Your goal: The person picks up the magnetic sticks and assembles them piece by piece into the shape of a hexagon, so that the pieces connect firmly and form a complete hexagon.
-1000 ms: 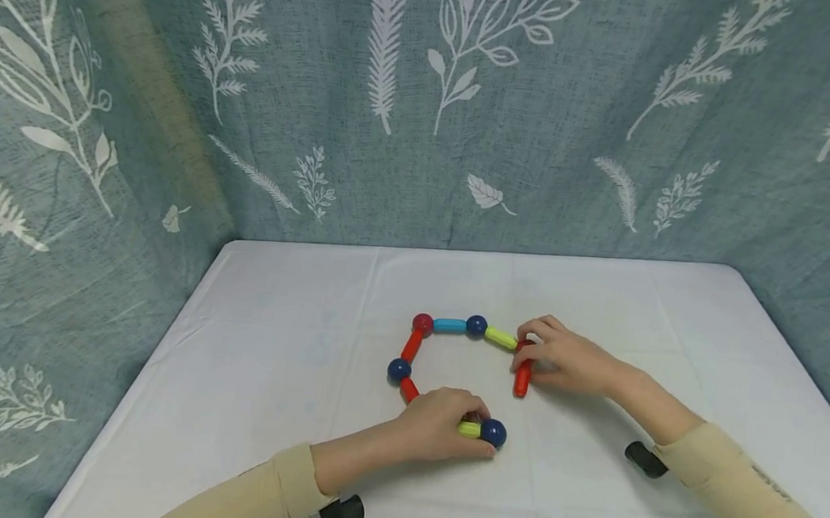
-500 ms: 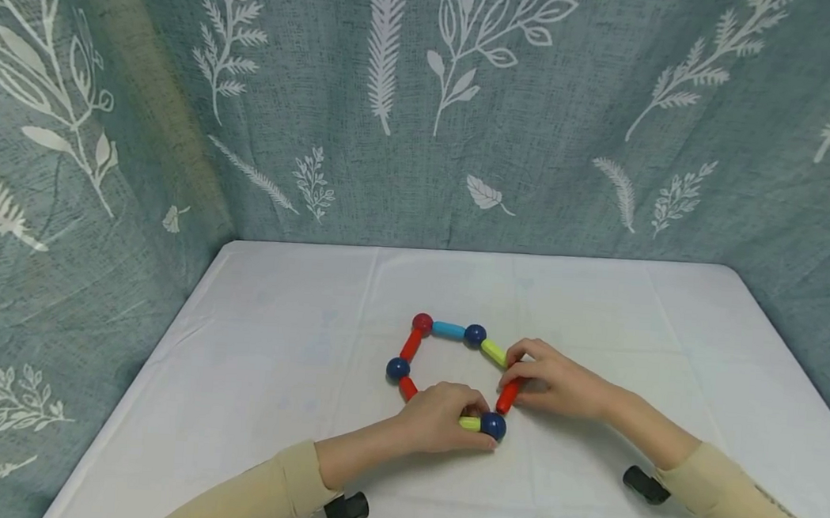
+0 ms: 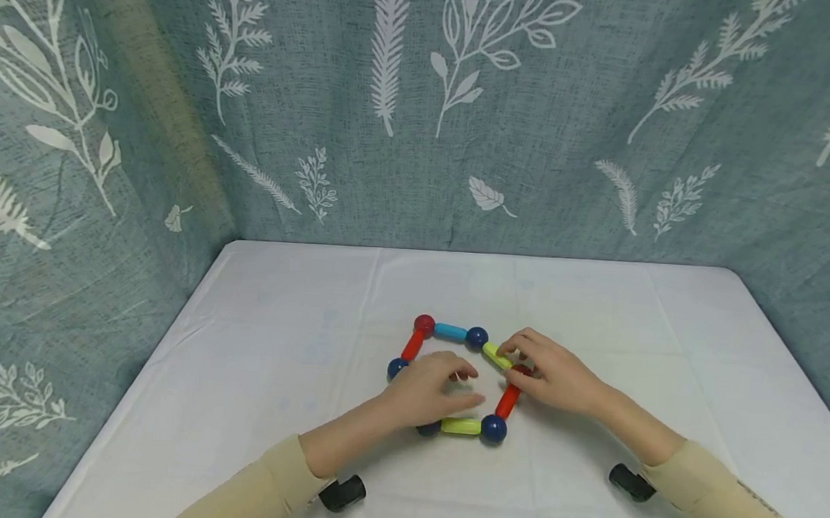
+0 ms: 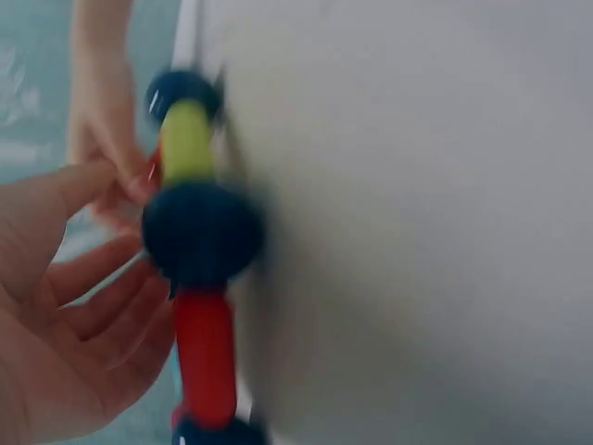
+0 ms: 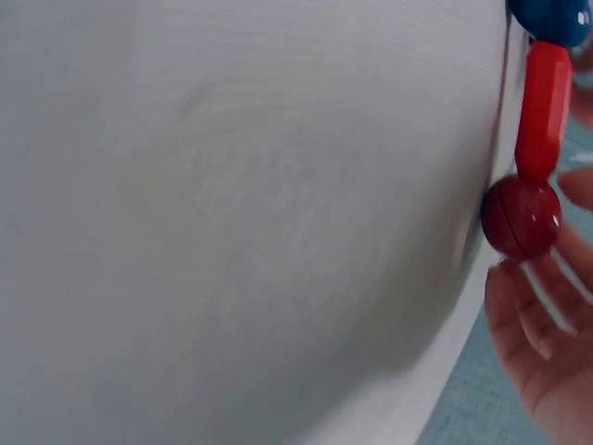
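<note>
A closed ring of magnetic rods and balls lies on the white table. Its back edge has a red ball [image 3: 424, 324], a light blue rod [image 3: 450, 332] and a blue ball [image 3: 477, 338]; a yellow rod [image 3: 461, 426] and a blue ball [image 3: 493, 429] form the front. Over the ring's left side hovers my left hand [image 3: 428, 390], fingers spread and holding nothing, hiding part of it. At the right corner, my right hand [image 3: 561, 375] has loose fingers around the dark red ball [image 5: 522, 218], which joins the red rod [image 5: 544, 111]. No firm pinch shows there.
White cloth covers the table [image 3: 298, 307], and a teal leaf-print curtain [image 3: 326, 87] hangs behind and at the sides. A black wrist camera [image 3: 343, 493] sits under the left sleeve, another black camera [image 3: 631, 482] under the right.
My right hand has brought the red rod's free end to the front blue ball, and they now touch. My left hand has let go of the front yellow rod and ball and risen slightly.
</note>
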A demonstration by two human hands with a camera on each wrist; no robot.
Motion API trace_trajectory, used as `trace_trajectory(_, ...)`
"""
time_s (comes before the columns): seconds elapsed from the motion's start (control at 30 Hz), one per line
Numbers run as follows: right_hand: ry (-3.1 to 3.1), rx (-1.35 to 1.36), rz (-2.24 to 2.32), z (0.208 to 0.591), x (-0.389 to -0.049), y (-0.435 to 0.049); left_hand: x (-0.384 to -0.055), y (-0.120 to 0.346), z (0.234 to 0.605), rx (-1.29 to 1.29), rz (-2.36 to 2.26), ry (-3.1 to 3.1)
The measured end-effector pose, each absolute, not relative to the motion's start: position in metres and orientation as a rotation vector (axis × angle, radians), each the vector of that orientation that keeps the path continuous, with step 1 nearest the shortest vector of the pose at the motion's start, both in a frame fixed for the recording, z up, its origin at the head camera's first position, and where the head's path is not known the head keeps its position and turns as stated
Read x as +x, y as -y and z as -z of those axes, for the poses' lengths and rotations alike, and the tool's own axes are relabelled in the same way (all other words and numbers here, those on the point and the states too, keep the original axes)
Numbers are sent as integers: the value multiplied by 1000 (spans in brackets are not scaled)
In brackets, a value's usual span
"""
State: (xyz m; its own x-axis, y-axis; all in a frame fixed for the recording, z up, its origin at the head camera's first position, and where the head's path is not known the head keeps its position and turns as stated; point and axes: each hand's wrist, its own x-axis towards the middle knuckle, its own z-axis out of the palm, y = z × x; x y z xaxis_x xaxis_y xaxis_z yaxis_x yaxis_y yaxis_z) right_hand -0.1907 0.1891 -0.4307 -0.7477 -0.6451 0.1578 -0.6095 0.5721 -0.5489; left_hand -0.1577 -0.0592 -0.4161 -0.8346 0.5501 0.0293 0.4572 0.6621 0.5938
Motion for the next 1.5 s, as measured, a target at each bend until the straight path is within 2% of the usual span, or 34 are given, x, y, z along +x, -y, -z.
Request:
trace_trajectory(0.17,-2831,-906,863,432,-195,-177,-184,81,415,618,-893,-2962)
trace_trajectory(0.33,-2830,-772,840,433,-199,-173,-201,97,420,404,-798,-2937)
trace_trajectory(0.6,-2899,-633,838,434,-206,-183,-211,93,425,506,-970,-2836)
trace_trajectory(1.17,-2944,-472,872,434,-210,-196,-223,77,430,563,-985,-2765)
trace_trajectory(1.5,-2902,-479,923,435,-211,-196,-214,84,420,430,-860,-2778)
